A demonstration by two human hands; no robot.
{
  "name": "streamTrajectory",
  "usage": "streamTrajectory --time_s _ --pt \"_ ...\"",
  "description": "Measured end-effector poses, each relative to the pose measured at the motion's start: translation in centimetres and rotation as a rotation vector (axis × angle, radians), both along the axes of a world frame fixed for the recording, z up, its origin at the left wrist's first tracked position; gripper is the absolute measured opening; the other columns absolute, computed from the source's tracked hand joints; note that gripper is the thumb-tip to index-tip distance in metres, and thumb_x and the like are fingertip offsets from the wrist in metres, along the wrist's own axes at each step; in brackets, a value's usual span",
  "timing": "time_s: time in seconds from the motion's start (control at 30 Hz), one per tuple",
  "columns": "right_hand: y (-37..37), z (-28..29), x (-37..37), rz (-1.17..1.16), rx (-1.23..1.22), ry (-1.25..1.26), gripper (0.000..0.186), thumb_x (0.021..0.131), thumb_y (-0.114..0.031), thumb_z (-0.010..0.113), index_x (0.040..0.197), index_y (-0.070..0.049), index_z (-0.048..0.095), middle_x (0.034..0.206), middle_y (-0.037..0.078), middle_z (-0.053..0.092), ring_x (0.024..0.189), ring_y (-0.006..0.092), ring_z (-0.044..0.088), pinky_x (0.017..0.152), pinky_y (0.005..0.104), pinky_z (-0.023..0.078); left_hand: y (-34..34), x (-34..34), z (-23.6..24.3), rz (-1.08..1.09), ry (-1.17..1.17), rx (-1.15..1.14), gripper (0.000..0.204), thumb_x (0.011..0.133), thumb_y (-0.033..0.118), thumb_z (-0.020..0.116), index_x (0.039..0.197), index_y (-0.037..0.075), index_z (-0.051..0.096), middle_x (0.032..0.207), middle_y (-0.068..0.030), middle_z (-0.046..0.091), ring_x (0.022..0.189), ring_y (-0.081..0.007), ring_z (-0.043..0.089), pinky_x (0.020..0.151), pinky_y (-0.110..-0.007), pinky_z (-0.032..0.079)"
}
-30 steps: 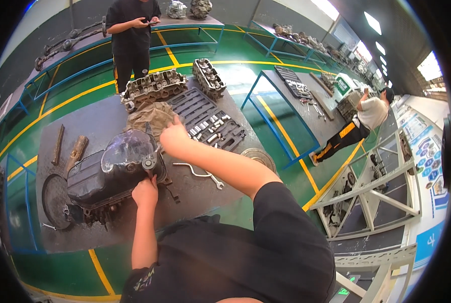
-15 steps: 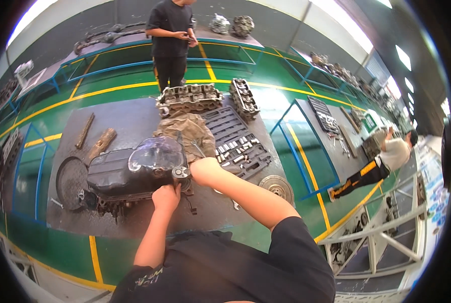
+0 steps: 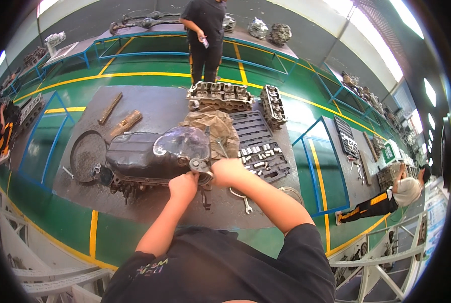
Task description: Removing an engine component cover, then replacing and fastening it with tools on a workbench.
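An engine with a black oil pan (image 3: 132,154) facing up lies on the grey tabletop. At its right end is a round metal part (image 3: 199,165). My left hand (image 3: 183,187) is closed against the engine just below that part, fingertips partly hidden. Right beside it, my right hand (image 3: 228,172) is curled into a fist; whatever it grips is hidden from view. Beyond the fist, a thin metal tool (image 3: 221,147) rests on crumpled brown cloth (image 3: 216,126). A combination wrench (image 3: 248,206) lies near my right forearm.
An open socket case (image 3: 263,160) lies to the right. Cylinder heads (image 3: 220,97) stand at the far edge, with wooden pieces (image 3: 126,122) and a round tray (image 3: 86,174) at left. A disc (image 3: 292,192) sits partly behind my forearm. A person (image 3: 205,35) stands beyond the table.
The whole scene has shifted rightward in view. My right fist sits slightly nearer to me against the round part, while my left hand stays at the engine. The person opposite has parted their hands.
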State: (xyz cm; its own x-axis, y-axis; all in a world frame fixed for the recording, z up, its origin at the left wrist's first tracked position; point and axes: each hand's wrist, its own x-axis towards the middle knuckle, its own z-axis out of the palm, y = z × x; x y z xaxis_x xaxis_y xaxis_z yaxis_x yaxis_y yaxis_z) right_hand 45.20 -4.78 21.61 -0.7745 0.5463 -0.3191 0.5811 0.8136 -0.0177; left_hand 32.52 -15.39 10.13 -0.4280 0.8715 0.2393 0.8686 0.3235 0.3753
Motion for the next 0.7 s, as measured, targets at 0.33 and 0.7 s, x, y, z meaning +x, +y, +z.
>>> streamTrajectory --time_s 0.33,0.7 --pt "0.4 0.7 -1.4 0.011 0.120 0.010 0.014 0.074 -0.016 0.063 0.078 -0.005 0.072 0.082 0.014 0.071 0.079 0.0293 0.070 0.076 0.0408 0.054 -0.5 -0.3 -0.8 0.033 0.035 0.110 0.039 0.091 0.036 0.060 0.066 0.007 0.063 0.057 -0.0147 0.062 0.051 -0.0341 0.063 0.048 -0.045 0.049" --pt "1.0 -0.3 -2.0 -0.003 0.264 -0.004 0.021 0.076 -0.019 0.062 0.088 -0.006 0.072 0.091 0.015 0.071 0.086 0.0293 0.070 0.085 0.0431 0.051 -0.2 0.0 -1.7 0.012 0.064 0.118 0.038 0.089 0.039 0.062 0.067 0.009 0.064 0.056 -0.0122 0.063 0.050 -0.0304 0.064 0.047 -0.041 0.050"
